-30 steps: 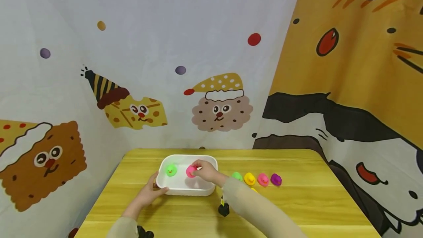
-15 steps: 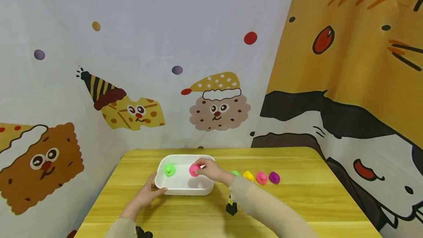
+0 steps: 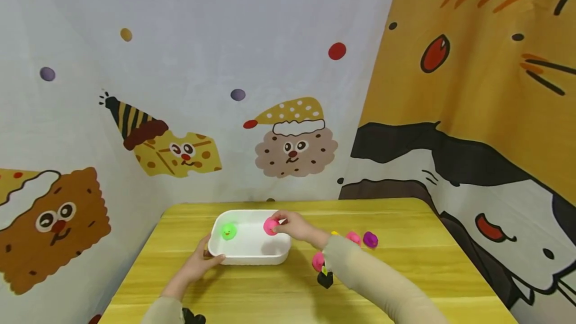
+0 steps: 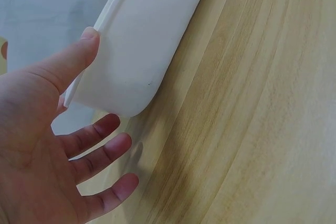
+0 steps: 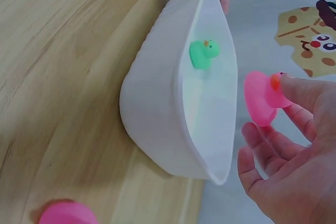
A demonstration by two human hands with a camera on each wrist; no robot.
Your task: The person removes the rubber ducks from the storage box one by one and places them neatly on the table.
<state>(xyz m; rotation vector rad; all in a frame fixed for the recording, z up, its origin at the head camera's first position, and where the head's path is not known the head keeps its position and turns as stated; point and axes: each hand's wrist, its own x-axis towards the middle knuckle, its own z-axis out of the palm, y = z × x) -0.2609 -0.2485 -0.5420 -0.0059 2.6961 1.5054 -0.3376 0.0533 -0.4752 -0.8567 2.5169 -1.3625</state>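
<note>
Right hand point(image 3: 294, 225) grip pinched on pink duck point(image 5: 262, 98) over white tub point(image 3: 249, 256) — left hand point(image 3: 198, 264) flat against it, no readable lettering.

No words, labels, brands or numbers can be read in any of the views. The backdrop cloth point(image 3: 225, 64) carries only cartoon pictures: biscuit faces, a cheese in a striped hat and coloured dots, with no lettering. The white tub point(image 3: 249, 256), the pink duck point(image 3: 270, 226) and the green duck point(image 3: 228, 232) bear no print that shows, and the wooden table point(image 3: 405, 274) is plain.
</note>
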